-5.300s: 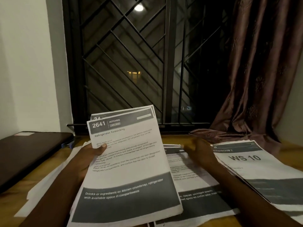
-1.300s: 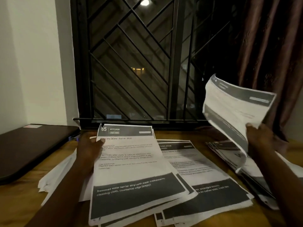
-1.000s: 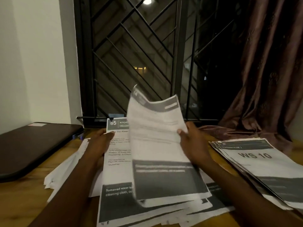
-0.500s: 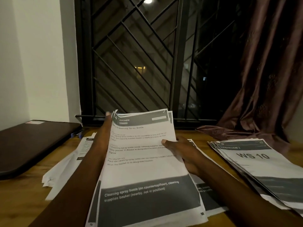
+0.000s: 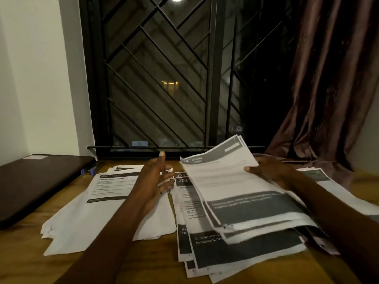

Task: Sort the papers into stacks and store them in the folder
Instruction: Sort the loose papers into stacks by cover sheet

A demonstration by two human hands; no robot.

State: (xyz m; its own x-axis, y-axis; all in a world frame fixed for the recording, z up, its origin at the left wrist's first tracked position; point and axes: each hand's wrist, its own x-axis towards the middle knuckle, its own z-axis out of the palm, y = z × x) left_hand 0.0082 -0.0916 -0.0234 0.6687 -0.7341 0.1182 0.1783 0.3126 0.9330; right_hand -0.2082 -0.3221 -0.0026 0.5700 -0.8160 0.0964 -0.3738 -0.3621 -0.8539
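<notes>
Change: left hand [image 5: 152, 182] has let go of the sheaf of papers [image 5: 235, 187], fingers now spread, empty.
Right hand [image 5: 268, 171]: clamped on the sheaf, centre-right.
Beneath: middle stack [image 5: 225, 253] on tabletop [image 5: 22, 261].
Left: closed laptop [image 5: 34, 181].

Two arms come in from the bottom of the picture, one on each side. Both arms are bare, with no sleeves on the parts we can see. The left hand [image 5: 152, 181] has no ring, no watch and no glove. Its thumb has a short, pale nail at the tip. The fingers are long and thin. The right hand [image 5: 270, 171] is bare too, with nothing on the wrist. One short pale nail shows on its thumb. The right arm looks a bit blurry. The room is dim, so small marks are hard to see.
</notes>
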